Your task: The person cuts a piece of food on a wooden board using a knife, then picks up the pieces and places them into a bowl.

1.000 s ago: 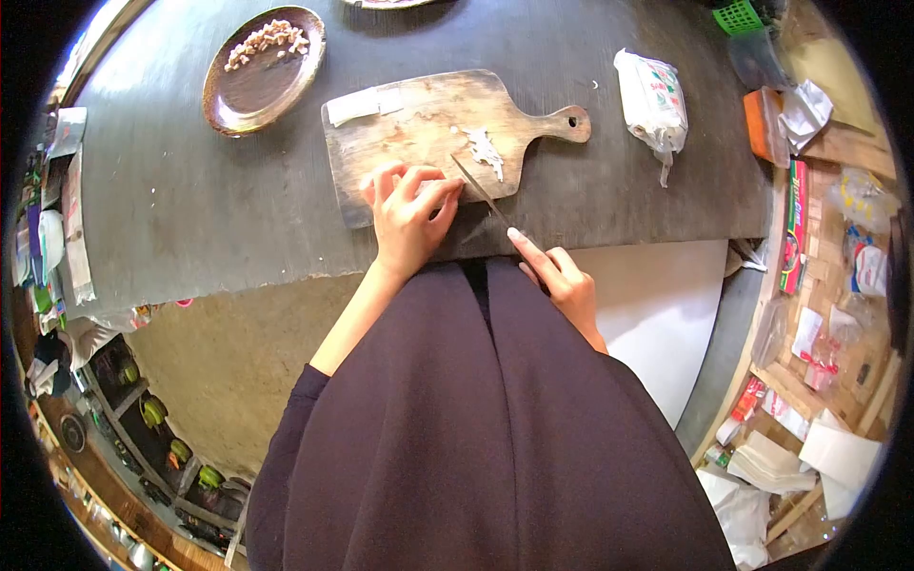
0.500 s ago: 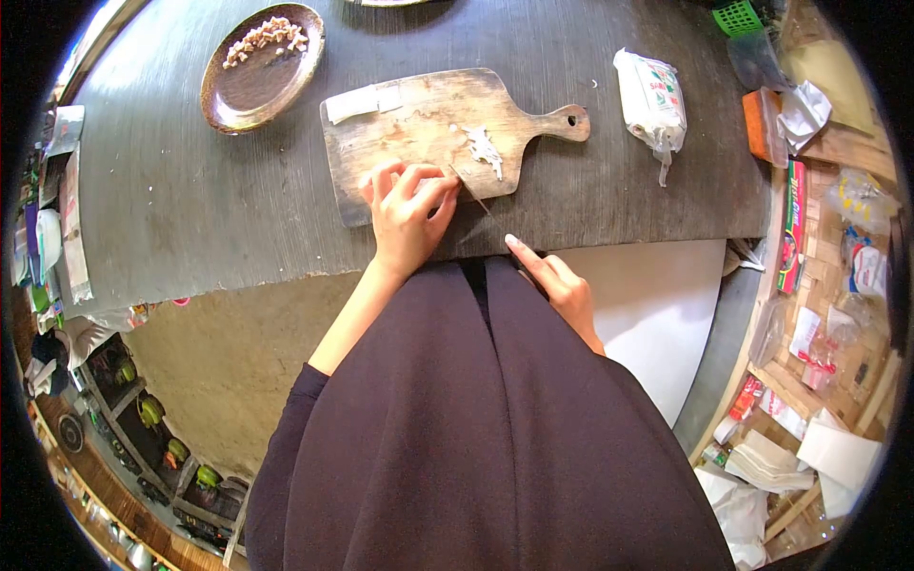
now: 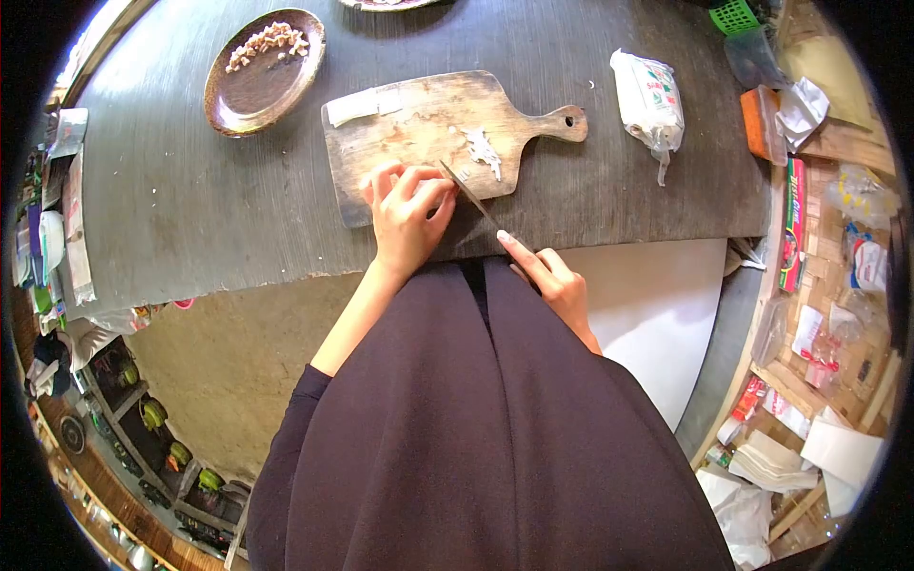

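Note:
A wooden cutting board [image 3: 419,128] lies on the dark table with its handle to the right. My left hand [image 3: 405,209] is closed over the board's near edge, fingertips bent down; whatever they press on is mostly hidden beneath them. In my right hand [image 3: 552,281] is a knife [image 3: 468,195], index finger stretched along its top, the blade slanting up to the left beside my left fingers. Small white cut pieces [image 3: 482,150] lie in a heap on the right of the board. At its far left rest white blocks [image 3: 362,106].
A brown plate [image 3: 238,100] with small diced pieces [image 3: 271,46] stands beyond the board to the left. Part of another plate [image 3: 390,4] shows at the top edge. A white plastic packet [image 3: 650,100] lies right of the board. Boxes, papers and an orange sponge [image 3: 764,124] fill the right side.
The knife has shifted slightly up and left, and more of its blade shows. My right hand has moved a little left with it. My left hand stays in place.

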`<state>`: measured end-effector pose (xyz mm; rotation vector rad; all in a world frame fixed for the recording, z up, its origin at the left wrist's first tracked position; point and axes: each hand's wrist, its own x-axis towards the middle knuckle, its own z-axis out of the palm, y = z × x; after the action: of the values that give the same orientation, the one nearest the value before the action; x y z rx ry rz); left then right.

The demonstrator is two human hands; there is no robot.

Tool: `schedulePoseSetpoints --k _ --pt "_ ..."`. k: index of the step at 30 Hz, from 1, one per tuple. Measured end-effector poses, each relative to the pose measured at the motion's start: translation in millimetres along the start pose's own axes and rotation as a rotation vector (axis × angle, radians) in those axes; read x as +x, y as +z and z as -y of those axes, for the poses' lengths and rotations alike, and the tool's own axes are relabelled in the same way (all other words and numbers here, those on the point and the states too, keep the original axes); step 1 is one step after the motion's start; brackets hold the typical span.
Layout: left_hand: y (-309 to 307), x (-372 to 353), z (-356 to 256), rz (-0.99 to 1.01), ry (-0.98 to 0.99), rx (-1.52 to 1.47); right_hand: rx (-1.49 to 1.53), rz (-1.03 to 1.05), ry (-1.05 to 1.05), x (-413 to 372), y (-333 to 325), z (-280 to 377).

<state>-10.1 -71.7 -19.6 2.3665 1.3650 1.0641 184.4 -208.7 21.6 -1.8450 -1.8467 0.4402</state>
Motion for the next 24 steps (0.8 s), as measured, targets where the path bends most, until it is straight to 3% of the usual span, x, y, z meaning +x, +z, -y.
schedulePoseSetpoints --k 24 --pt "-2.8 -3.8 0.5 0.001 -0.028 -0.001 0.051 0.020 0.022 10.5 -4.6 12.0"
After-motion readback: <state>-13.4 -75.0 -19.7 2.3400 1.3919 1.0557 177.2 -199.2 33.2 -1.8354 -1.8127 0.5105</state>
